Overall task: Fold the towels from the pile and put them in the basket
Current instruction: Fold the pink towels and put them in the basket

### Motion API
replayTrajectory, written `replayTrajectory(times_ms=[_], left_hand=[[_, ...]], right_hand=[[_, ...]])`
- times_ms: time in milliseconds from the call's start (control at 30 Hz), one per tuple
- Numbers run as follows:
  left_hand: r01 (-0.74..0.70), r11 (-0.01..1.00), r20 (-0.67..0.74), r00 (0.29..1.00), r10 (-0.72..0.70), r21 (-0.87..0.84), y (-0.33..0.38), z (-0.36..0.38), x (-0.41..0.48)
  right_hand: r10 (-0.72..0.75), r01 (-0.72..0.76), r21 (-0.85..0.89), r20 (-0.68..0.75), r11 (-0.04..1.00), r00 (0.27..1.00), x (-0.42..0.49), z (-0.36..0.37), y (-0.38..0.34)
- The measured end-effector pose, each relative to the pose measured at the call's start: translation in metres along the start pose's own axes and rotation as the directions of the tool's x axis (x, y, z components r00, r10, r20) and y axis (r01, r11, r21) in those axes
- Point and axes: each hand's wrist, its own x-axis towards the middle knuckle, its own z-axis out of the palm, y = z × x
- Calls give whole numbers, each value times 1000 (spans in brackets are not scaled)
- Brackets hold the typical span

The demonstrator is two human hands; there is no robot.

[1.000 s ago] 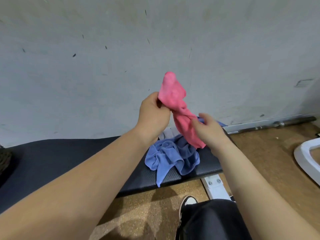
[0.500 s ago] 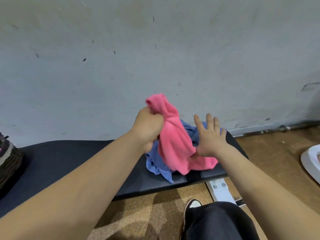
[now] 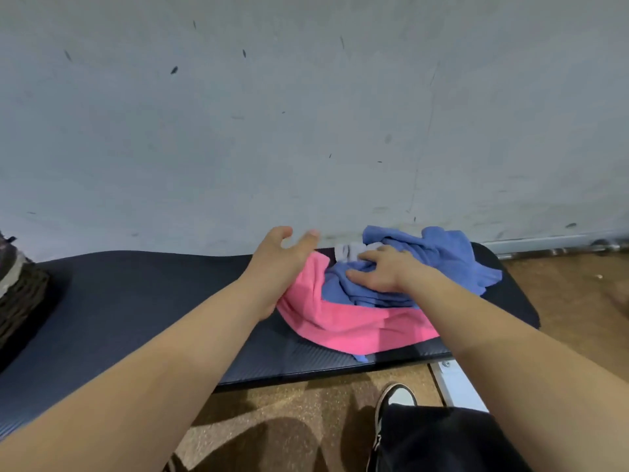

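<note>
**A:** Grip status?

**B:** My left grip [image 3: 275, 267] was open, fingers loose and a bit curled, holding nothing. It hung over the left edge of the pink towel [image 3: 340, 321]. The heel of the palm sat right at the cloth, but I couldn't tell whether it touched.

**A:** And the right?

**B:** My right grip [image 3: 384, 272] was open too, fingers spread flat and resting on the blue towel [image 3: 442, 253]. The forefinger reached just beside a pale towel [image 3: 350, 251] behind it.

**A:** Where was the pink one?

**B:** It lay on the surface [image 3: 136, 301] near the right end, spread loose and not folded. The blue towel was bunched partly on top of it on the wall [image 3: 306, 131] side. A blue corner poked out from under its near edge.

**A:** Basket?

**B:** The basket [image 3: 20, 294] sat at the far left end of the same surface, well apart from the towels. It was cut off by the frame, so I couldn't tell what was in it.

**A:** Delta from earlier?

**B:** Half a second back, my left grip was clenched round the pink towel and held it up above the blue one, with my right grip open flat against the cloth. A second back it was higher still, with both grips on it. Since then the pink towel came down onto the surface, the left let go, and the right shifted onto the blue towel.
</note>
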Motion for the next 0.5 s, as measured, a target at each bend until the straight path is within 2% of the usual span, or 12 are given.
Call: replayTrajectory(times_ms=[33,67,100,133,167,200,367,433,500], left_hand=[[-77,985,86,994,65,151,-4,-2,-4],[-209,910,212,967,139,359,-8,-2,-10],[-334,747,344,927,150,575,-13,-1,-17],[-445,542,443,885,144,713,-19,1,-23],[-502,379,503,858,104,777,-26,2,-25],[-511,307,511,855,89,803,-29,1,-28],[-448,310,419,894,158,838,-26,-29,-40],[-344,278,316,938,143,897,-25,-56,-42],[-212,234,168,967,194,949,-28,-84,-44]], right_hand=[[14,-14,-1,-18,1000,1000,2,4,2],[30,-30,11,-44,999,999,4,7,4],[36,-33,38,-70,999,997,4,10,6],[53,-46,76,-88,996,995,4,12,8],[65,-54,108,-102,993,993,-1,12,11],[78,-62,145,-111,987,991,-8,12,13],[154,-111,219,-190,969,970,-19,31,57],[180,-129,240,-206,962,962,-19,39,79],[177,-133,195,-229,972,957,-42,37,76]])
